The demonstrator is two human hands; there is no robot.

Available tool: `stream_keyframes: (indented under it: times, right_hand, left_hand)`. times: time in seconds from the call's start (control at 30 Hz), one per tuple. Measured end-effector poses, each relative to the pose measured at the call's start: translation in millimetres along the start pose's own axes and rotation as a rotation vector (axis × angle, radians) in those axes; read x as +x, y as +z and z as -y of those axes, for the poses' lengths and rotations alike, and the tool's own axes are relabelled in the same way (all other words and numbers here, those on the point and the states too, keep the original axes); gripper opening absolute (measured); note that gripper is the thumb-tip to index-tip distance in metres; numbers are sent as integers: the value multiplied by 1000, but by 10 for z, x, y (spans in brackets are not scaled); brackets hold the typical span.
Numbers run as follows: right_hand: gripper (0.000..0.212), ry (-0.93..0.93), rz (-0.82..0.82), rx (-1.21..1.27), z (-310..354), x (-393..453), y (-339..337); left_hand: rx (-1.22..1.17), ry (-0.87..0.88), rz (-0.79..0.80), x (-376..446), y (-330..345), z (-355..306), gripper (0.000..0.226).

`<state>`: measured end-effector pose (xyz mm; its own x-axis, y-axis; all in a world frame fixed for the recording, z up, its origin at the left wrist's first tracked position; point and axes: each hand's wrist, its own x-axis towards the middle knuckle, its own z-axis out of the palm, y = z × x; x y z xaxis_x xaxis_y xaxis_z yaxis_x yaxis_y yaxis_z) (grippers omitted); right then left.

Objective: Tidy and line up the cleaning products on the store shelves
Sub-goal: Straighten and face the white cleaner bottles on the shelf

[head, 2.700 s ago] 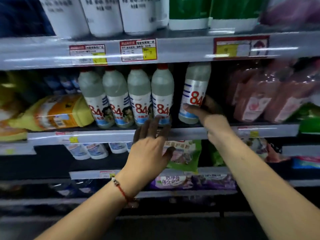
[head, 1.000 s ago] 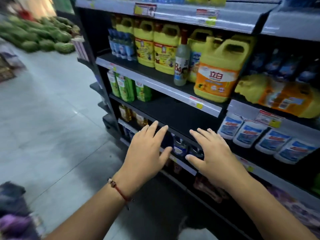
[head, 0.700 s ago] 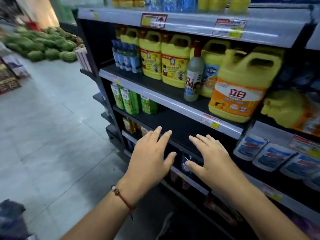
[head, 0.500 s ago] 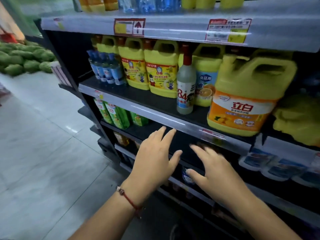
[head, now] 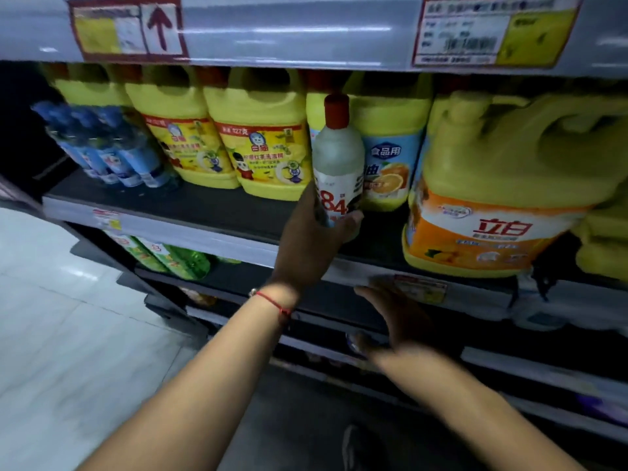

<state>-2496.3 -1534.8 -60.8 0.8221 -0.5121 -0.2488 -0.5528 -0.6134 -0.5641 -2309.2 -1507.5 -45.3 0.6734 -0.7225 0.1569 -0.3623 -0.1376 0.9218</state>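
A white "84" bottle with a red cap [head: 337, 154] stands among yellow detergent jugs [head: 261, 137] on the black shelf [head: 217, 212]. My left hand [head: 314, 239] grips the lower part of this bottle, thumb on the right side of the label. My right hand [head: 397, 314], blurred, hovers lower with fingers spread just in front of the shelf's price rail, holding nothing. A large yellow jug with an orange label [head: 503, 185] stands at the shelf front to the right of the bottle.
Blue bottles [head: 108, 147] sit at the shelf's left end. Green bottles [head: 170, 256] lie on the shelf below. The upper shelf rail with price tags [head: 306, 32] hangs close above the jugs. The aisle floor [head: 68, 317] opens to the left.
The view turned left from the row of "84" bottles and closed in on the yellow jugs. My left hand rose from hovering and took hold of the lone "84" bottle; my right hand stayed low.
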Motion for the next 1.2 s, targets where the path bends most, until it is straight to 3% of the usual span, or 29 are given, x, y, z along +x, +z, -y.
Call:
stream_keyframes:
  times: [0.17, 0.27, 0.4, 0.5, 0.6, 0.7, 0.87, 1.2]
  right_hand:
    - [68, 69, -140, 115, 208, -185, -34]
    - [72, 94, -312, 159, 428, -274, -21]
    - [90, 104, -474, 274, 804, -384, 97]
    - [81, 53, -464, 411, 1081, -457, 302]
    - [64, 129, -394, 579, 1272, -553, 663]
    - [55, 302, -273, 751, 1410, -695, 1108]
    - [53, 499, -181, 790, 1533, -930, 1784]
    - [44, 609, -201, 803, 1472, -1376, 2166]
  left_hand:
    - [-29, 28, -11, 1, -75, 45, 52]
    - [-181, 27, 2, -224, -219, -30, 61]
    - [-366, 5, 176, -751, -588, -162, 60]
    - [-406, -54, 301, -1128, -876, -27, 57]
    - [-483, -192, 352, -1377, -1077, 293, 55]
    - [-792, -524, 345, -1596, -1208, 597, 73]
    - [-1147, -980, 294, -1903, -1292, 1049, 65]
    - [-1105, -1127, 400, -2366, -1157, 1264, 56]
